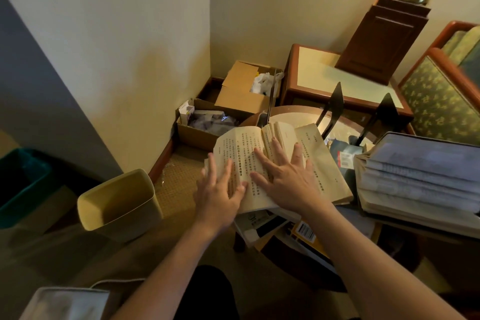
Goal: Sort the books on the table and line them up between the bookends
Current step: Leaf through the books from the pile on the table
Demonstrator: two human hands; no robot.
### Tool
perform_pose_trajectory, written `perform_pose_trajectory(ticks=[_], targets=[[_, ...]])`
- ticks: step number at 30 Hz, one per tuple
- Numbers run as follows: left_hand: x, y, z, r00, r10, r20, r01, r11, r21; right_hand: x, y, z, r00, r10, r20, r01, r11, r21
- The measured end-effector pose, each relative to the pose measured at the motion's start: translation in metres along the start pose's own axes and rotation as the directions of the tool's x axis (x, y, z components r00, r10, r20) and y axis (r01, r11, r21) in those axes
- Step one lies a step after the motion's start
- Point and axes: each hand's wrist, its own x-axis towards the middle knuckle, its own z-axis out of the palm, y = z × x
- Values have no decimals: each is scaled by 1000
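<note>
- Yellowed open paperback book (319, 163), vertical print, lies face-up on top of the pile at the near-left of the round glass-topped wooden table (283, 109).
- Left hand (218, 195): fingers straight, flat on the outer edge of the left page, grasping nothing.
- Right hand (291, 179): fingers spread, palm down across the gutter and right page. Released too, only pressing.
- Key relation: the gutter, the book's long axis, runs near-to-far under the right hand. Left black triangular metal bookend (333, 104) and right black triangular metal bookend (384, 117) stand upright to the far right, apart from the book. No book stands between them. Right hand is nearer to them.
- Judgement: close it first, then stand it on edge. Soft covers and limp aged pages will likely flop without support.
- Right: stack of thick splayed grey-paged books (420, 176). A glossy yellow barcoded book (305, 232) lies under the open one.
</note>
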Motion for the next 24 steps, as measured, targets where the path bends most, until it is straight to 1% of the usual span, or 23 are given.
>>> perform_pose_trajectory(ticks=[1,2,3,5,8,11,13,15,19,21,24], targets=[[1,2,2,995,97,-13,-95,991,97,0,0,0,1000,-5,-2,5,1000,-1],[4,4,4,987,163,5,-162,977,141,0,0,1,1000,-8,0,8,1000,-3],[7,8,4,981,192,29,-195,969,150,0,0,1,1000,-10,1,10,1000,-4],[18,11,4,981,188,50,-194,971,143,2,-1,3,1000,-14,-5,14,1000,-2],[47,15,0,988,143,55,-150,978,145,2,-1,7,1000,-23,-13,23,1000,-4],[73,18,-6,992,90,88,-104,980,172,2,-1,5,1000,-24,-5,24,1000,1],[78,18,-6,993,82,84,-95,980,172,1,-1,5,1000,-24,-7,23,1000,-4],[67,15,-3,992,110,57,-119,976,182,0,-1,7,999,-24,-21,24,1000,-8],[15,10,1,973,231,22,-227,927,300,2,-1,11,999,-21,-47,21,1000,-15],[-7,9,-1,964,260,64,-266,907,327,3,-1,12,998,-22,-53,21,1000,-24],[-8,7,-6,963,242,116,-267,904,333,2,-1,13,998,-23,-54,22,1000,-19]])
